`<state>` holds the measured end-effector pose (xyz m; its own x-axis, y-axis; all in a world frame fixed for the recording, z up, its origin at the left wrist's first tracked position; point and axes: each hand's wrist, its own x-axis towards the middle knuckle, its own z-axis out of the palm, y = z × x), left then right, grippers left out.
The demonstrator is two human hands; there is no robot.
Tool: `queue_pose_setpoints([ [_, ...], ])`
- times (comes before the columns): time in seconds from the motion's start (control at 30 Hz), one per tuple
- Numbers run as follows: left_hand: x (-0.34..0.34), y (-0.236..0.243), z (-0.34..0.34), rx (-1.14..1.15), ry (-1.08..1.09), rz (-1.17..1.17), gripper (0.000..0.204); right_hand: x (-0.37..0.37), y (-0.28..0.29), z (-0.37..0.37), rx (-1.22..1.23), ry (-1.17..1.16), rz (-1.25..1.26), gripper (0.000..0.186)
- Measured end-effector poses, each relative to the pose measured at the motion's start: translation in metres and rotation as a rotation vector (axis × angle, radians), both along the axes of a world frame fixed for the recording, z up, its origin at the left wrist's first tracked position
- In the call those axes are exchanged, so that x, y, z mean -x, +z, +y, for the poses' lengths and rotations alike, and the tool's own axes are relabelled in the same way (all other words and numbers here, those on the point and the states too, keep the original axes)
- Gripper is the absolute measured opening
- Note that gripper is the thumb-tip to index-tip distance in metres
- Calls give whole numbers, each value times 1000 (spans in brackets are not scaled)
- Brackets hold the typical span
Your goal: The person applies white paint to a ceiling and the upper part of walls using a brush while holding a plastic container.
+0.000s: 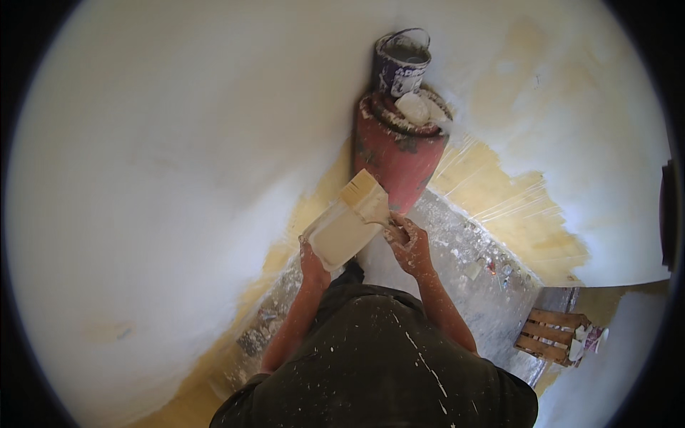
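My left hand [314,261] grips the near left edge of a shallow white rectangular tub [337,239]. A pale, creamy coating covers its inside. My right hand [409,246] is closed round the handle of a wide flat brush [367,200] with yellowish bristles. The brush lies across the tub's far end, its tip pointing away from me. Pale smears coat my right fingers. Just beyond stands a red drum [397,158], splashed with white. On its lid are a dark bucket [402,71] with a raised wire handle and a whitish, plaster-smeared lump or tool [413,108].
Two walls meet behind the drum: a whitish left wall [164,157] and a right wall [571,157], both with yellow patches low down. White spatter and small debris mark the grey floor [471,246]. At right sits a wooden crate [551,335] with scraps beside it.
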<state>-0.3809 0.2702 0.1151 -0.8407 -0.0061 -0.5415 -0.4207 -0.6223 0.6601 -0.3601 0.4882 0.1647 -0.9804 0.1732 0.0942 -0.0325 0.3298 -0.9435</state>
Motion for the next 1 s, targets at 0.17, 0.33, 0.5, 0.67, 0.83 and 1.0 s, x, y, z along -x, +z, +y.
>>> queue_pose_setpoints([
  [0.17,89,-28,25,190,-217,306,51,74,9,46,-73,-161,-74,43],
  [0.33,160,0,66,-75,-220,-19,55,137,4,102,-416,-282,-7,36],
  [0.5,204,0,103,-29,-176,-58,56,204,-11,159,-598,-284,-36,36],
  [0.67,221,-46,132,389,-232,284,57,276,-34,197,-854,-100,-104,38],
  [0.83,232,-24,180,672,-257,295,58,313,-61,221,-980,97,-92,37],
  [1.0,245,1,214,1480,-374,588,56,361,3,248,-720,132,142,29],
])
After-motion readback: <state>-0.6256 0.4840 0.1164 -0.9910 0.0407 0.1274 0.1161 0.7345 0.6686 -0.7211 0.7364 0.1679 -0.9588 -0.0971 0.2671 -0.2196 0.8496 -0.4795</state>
